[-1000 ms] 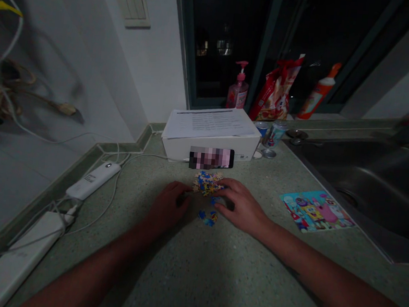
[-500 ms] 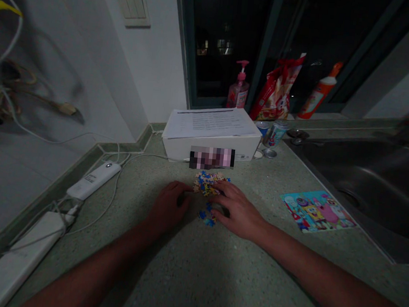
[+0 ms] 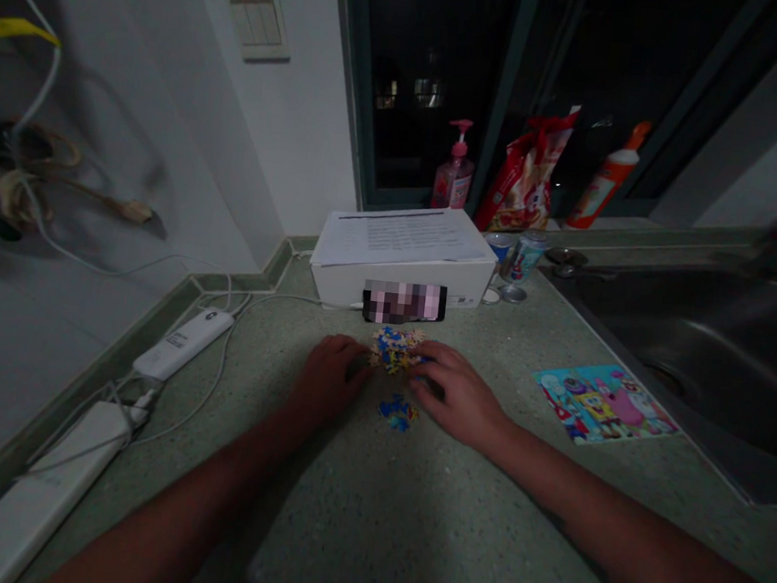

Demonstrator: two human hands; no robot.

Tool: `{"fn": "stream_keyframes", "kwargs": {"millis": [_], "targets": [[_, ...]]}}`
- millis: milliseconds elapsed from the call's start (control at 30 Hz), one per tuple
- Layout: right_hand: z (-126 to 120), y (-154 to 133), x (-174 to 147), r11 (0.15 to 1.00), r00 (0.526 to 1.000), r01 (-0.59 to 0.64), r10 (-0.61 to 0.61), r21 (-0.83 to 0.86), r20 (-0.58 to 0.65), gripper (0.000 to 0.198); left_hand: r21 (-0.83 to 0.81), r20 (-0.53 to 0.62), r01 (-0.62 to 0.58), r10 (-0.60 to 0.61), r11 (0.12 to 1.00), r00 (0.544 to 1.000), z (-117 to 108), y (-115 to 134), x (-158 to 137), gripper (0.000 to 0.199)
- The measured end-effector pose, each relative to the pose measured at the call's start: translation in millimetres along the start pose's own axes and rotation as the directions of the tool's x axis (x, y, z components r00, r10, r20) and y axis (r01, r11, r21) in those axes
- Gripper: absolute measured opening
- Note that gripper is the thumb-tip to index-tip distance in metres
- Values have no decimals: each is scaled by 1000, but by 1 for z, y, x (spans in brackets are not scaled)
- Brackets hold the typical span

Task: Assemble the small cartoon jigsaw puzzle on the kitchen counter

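Note:
A heap of small jigsaw puzzle pieces [image 3: 395,347], blue, yellow and tan, lies on the counter between my hands. Closer to me is a smaller cluster of blue puzzle pieces [image 3: 398,412], lying apart from the heap. My left hand [image 3: 334,373] rests at the heap's left edge, fingers curved, thumb apart, with nothing seen in it. On the right edge, my right hand [image 3: 456,391] touches the heap with spread fingers; its fingertips partly cover some pieces. A colourful cartoon picture sheet [image 3: 604,404] lies flat to the right, beside the sink.
Behind the heap, a phone [image 3: 404,303] leans against a white box [image 3: 401,261] with paper on top. Cans [image 3: 524,257] stand to its right. A metal sink [image 3: 721,333] bounds the right side. On the left lie a power strip [image 3: 40,487] and cables.
My right hand has moved slightly away from me, off the small cluster, which now shows more fully. My left hand has shifted slightly toward the heap.

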State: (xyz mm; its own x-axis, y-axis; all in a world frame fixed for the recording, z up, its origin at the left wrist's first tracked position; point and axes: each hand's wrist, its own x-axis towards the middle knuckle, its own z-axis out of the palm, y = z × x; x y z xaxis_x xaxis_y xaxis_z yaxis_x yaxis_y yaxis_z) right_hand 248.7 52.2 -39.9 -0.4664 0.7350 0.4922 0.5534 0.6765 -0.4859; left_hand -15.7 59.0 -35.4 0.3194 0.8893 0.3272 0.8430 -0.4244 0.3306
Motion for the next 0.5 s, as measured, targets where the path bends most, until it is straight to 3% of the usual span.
{"fn": "stream_keyframes", "kwargs": {"millis": [200, 333, 500], "targets": [[-2, 32, 4, 988, 978, -153, 148, -21, -147, 18, 68, 62, -7, 3, 998, 998, 0, 4, 3, 21], [0, 44, 7, 973, 960, -231, 224, -23, -167, 19, 56, 74, 13, -17, 998, 997, -2, 6, 3, 21], [1, 43, 9, 974, 954, -226, 215, -31, -210, 21, 74, 73, -2, -4, 997, 997, -1, 6, 4, 21]]}}
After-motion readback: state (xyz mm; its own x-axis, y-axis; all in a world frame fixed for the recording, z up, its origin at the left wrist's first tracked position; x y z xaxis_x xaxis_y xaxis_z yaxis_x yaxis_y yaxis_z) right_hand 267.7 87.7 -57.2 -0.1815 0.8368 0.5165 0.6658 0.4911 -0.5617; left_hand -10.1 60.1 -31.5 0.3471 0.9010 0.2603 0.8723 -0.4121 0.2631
